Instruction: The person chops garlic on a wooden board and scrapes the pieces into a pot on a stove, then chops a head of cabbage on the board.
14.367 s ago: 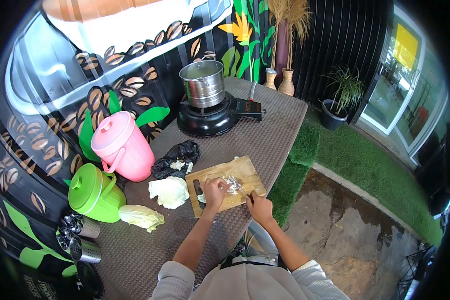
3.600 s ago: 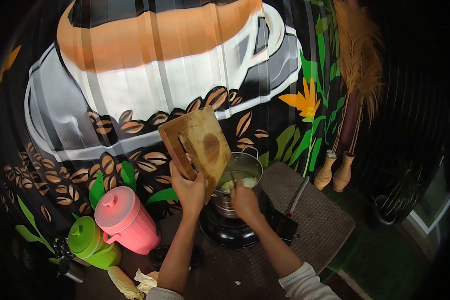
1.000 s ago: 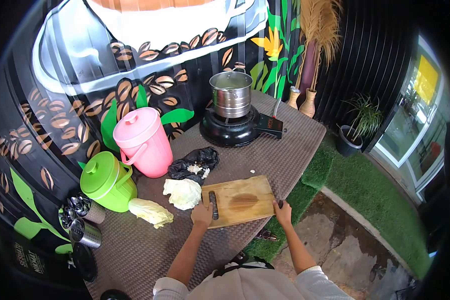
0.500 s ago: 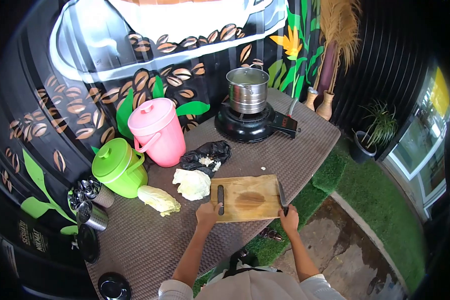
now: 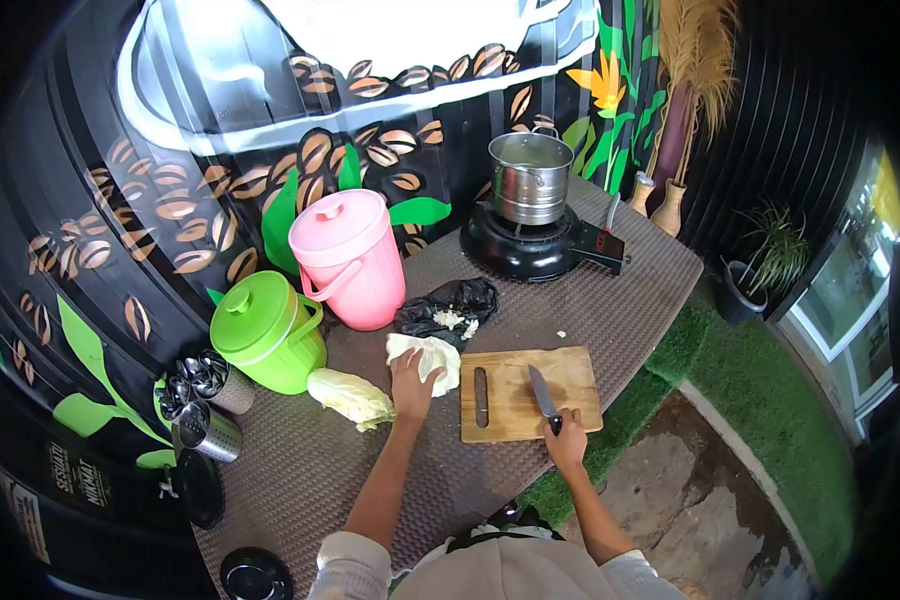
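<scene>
My left hand lies over the pale cabbage with its fingers spread across the near side. Just left of it a napa cabbage rests on its side. My right hand is closed around the handle of a kitchen knife, whose blade points away from me over the wooden cutting board. The board lies flat, its slotted handle end toward the cabbage, and its surface has a damp patch.
A crumpled black plastic bag with white scraps sits behind the cabbage. Pink and green lidded buckets stand at the left, near cutlery holders. A steel pot sits on a black portable stove at the back.
My left hand has left the cutting board's handle end and moved onto the cabbage. My right hand has lifted the knife from the board's right edge to over its middle.
</scene>
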Motion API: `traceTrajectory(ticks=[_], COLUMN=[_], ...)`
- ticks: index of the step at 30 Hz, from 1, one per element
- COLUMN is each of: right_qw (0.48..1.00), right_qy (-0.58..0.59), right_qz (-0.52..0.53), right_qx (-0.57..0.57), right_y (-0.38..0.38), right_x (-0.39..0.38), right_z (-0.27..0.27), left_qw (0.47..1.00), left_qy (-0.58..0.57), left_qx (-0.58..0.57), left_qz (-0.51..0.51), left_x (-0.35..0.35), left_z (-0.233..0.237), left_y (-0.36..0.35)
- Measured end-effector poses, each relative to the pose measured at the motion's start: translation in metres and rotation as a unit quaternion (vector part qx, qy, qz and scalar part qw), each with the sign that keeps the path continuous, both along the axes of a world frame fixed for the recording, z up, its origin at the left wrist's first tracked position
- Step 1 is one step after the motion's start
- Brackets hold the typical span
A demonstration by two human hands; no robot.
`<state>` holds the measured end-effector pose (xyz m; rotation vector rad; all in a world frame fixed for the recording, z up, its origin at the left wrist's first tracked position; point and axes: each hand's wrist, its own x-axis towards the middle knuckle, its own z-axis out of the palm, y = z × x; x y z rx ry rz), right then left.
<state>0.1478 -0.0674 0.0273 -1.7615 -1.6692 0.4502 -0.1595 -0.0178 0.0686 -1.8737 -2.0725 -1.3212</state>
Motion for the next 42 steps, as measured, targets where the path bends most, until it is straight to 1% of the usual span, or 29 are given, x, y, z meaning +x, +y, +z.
traceTrajectory(ticks=[1,3,5,7,9,11,12,13,15,16,17,19,20,22,23,25,26,27,28,29,30,31,32,33,35,37,39,40,42], right_qw=[1.000,0.997,0.996,0.999,0.999,0.995,0.995,0.981,0.923,0.926,0.926,0.929,0.930,0.933,0.935,0.934,0.939,0.942,0.942,0.960,0.975,0.975,0.984,0.990,0.991,0.997,0.998,0.999,0.998], right_qy=[0.001,-0.073,-0.074,-0.006,-0.003,0.099,0.098,0.192,0.373,0.373,0.372,0.358,0.356,0.352,0.349,0.348,0.334,0.320,0.321,0.268,0.214,0.215,0.178,0.140,0.136,0.068,0.055,0.041,0.037], right_qz=[-0.004,-0.017,-0.036,-0.035,-0.035,0.004,-0.002,-0.016,-0.040,-0.050,-0.053,-0.080,-0.076,-0.054,-0.030,-0.028,-0.029,-0.028,-0.029,-0.020,-0.010,-0.009,-0.008,-0.008,-0.004,-0.007,-0.004,-0.001,0.003], right_qx=[-0.001,0.020,0.027,-0.025,-0.011,-0.017,-0.016,-0.037,-0.079,-0.044,-0.045,-0.043,-0.053,-0.051,-0.052,-0.073,-0.084,-0.095,-0.096,-0.074,-0.052,-0.053,-0.032,-0.011,-0.006,-0.046,-0.041,-0.035,-0.045], right_y=[-0.001,-0.003,-0.003,-0.006,-0.009,-0.009,-0.011,-0.014,-0.020,-0.019,-0.019,-0.022,-0.024,-0.027,-0.029,-0.031,-0.032,-0.032,-0.031,-0.029,-0.028,-0.028,-0.029,-0.029,-0.031,-0.032,-0.034,-0.034,-0.033], right_x=[-0.006,-0.015,-0.017,-0.017,-0.011,-0.003,0.002,0.005,0.015,0.019,0.026,0.039,0.044,0.050,0.053,0.056,0.057,0.058,0.059,0.057,0.055,0.052,0.049,0.044,0.036,0.028,0.022,0.019,0.016], right_z=[-0.006,-0.015,-0.023,-0.016,-0.019,-0.024,-0.022,-0.018,-0.012,-0.015,-0.018,-0.021,-0.021,-0.018,-0.017,-0.010,-0.012,-0.014,-0.022,-0.031,-0.030,-0.030,-0.029,-0.025,-0.018,-0.011,-0.005,-0.003,0.003], left_qw=[0.999,0.999,0.996,0.997,0.998,0.990,0.982,0.982,0.966,0.964,0.957,0.933,0.932,0.896,0.895,0.830,0.822,0.822,0.843,0.862,0.907,0.908,0.945,0.964,0.961,0.957,0.957,0.954,0.956], left_qy=[0.029,0.030,0.077,0.058,0.034,-0.039,-0.018,-0.021,-0.125,-0.182,-0.217,-0.305,-0.305,-0.344,-0.344,-0.462,-0.475,-0.475,-0.445,-0.413,-0.321,-0.321,-0.189,-0.053,-0.020,0.014,0.045,0.036,0.044], left_qx=[-0.020,-0.015,-0.014,-0.006,0.001,0.137,0.186,0.186,0.204,0.143,0.120,-0.010,-0.011,-0.074,-0.075,-0.195,-0.173,-0.175,-0.192,-0.208,-0.143,-0.143,-0.137,-0.130,-0.141,-0.153,-0.114,-0.092,-0.075], left_qz=[-0.015,-0.033,-0.048,-0.047,-0.044,-0.013,-0.017,-0.022,-0.101,-0.127,-0.151,-0.193,-0.195,-0.272,-0.276,-0.244,-0.260,-0.261,-0.236,-0.209,-0.230,-0.229,-0.229,-0.225,-0.236,-0.248,-0.264,-0.283,-0.280], left_x=[-0.004,-0.012,-0.018,-0.019,-0.009,0.006,0.014,0.026,0.057,0.072,0.089,0.119,0.131,0.150,0.154,0.160,0.160,0.163,0.165,0.165,0.164,0.161,0.159,0.159,0.159,0.160,0.167,0.170,0.177], left_z=[-0.001,-0.004,-0.009,-0.006,0.001,0.023,0.033,0.044,0.057,0.052,0.049,0.018,0.001,-0.037,-0.062,-0.105,-0.116,-0.107,-0.093,-0.079,-0.074,-0.070,-0.066,-0.058,-0.066,-0.062,-0.062,-0.063,-0.066], left_y=[0.001,0.008,0.013,0.013,0.011,0.002,0.000,-0.003,-0.008,-0.012,-0.012,-0.010,-0.007,0.003,0.008,0.019,0.022,0.020,0.018,0.015,0.017,0.015,0.012,0.010,0.011,0.010,0.004,0.003,0.006])
